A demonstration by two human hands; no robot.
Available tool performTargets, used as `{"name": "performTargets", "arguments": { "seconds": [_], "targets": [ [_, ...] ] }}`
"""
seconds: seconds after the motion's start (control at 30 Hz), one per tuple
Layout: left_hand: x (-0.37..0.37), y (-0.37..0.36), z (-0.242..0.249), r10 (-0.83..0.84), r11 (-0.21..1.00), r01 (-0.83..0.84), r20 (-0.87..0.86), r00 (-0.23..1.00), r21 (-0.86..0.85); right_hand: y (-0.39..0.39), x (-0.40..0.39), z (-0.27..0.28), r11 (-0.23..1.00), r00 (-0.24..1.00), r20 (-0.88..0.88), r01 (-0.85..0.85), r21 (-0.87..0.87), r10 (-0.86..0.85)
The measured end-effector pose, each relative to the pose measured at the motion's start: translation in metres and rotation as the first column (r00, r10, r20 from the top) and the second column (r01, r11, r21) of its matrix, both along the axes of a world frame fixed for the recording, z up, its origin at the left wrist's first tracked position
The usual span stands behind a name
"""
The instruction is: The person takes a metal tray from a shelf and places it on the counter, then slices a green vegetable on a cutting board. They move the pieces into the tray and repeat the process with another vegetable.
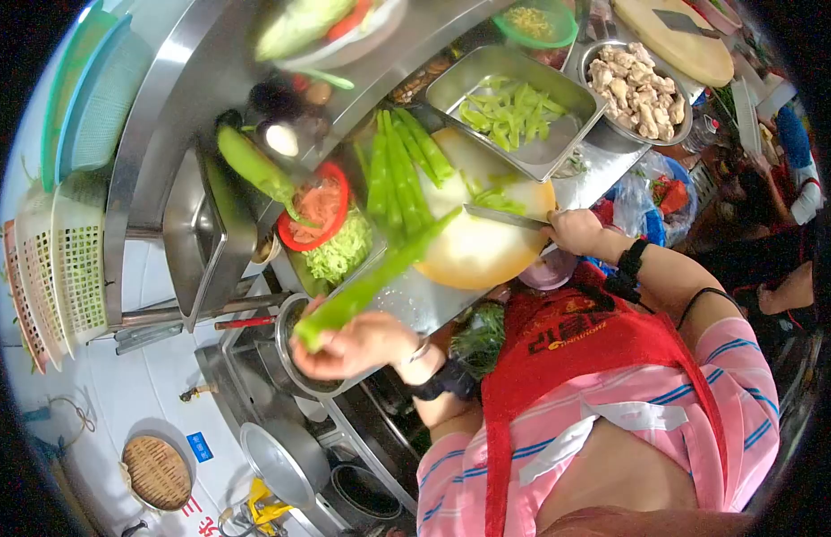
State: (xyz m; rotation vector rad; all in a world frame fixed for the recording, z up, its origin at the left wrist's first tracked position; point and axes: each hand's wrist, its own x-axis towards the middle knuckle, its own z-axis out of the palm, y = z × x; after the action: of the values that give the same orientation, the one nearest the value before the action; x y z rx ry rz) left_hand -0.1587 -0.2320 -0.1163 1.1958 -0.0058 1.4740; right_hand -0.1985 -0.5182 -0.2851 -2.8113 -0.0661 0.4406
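My left hand [357,347] is closed around the lower end of a long green stalk [380,277], whose far tip reaches the edge of the round cutting board [487,246]. My right hand [576,231] grips the handle of a knife [505,216], its blade lying over the board beside some green slices [494,199]. More green stalks [398,179] lie at the board's left side. Behind the board, a metal tray [559,148] holds cut green slices [509,115].
A red-rimmed bowl [317,208] of pink slices sits over shredded green vegetable [338,255]. A bowl of meat pieces [636,92] stands at the back right. Pots [286,465] are at the lower left. Part of another person [791,286] shows at right.
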Motion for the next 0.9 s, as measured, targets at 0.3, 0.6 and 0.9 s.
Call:
{"name": "performTargets", "arguments": {
  "seconds": [0.3, 0.6, 0.9],
  "targets": [
    [-0.008, -0.027, 0.0, -0.278, 0.189, 0.537, -0.48, 0.832, 0.822, -0.001, 0.001, -0.003, 1.0, 0.999, 0.032, 0.002, 0.017, -0.003],
    [0.002, -0.038, -0.23, -0.029, -0.05, 0.692, -0.694, 0.719, 0.72, 0.002, -0.001, 0.004, 1.0, 1.0, 0.002, -0.002, -0.021, 0.002],
    [0.028, -0.023, -0.207, 0.026, 0.315, 0.9, -0.951, 0.309, 0.301, -0.018, -0.022, 0.028, 0.998, 0.995, 0.103, -0.02, 0.059, 0.014]
  ]
}}
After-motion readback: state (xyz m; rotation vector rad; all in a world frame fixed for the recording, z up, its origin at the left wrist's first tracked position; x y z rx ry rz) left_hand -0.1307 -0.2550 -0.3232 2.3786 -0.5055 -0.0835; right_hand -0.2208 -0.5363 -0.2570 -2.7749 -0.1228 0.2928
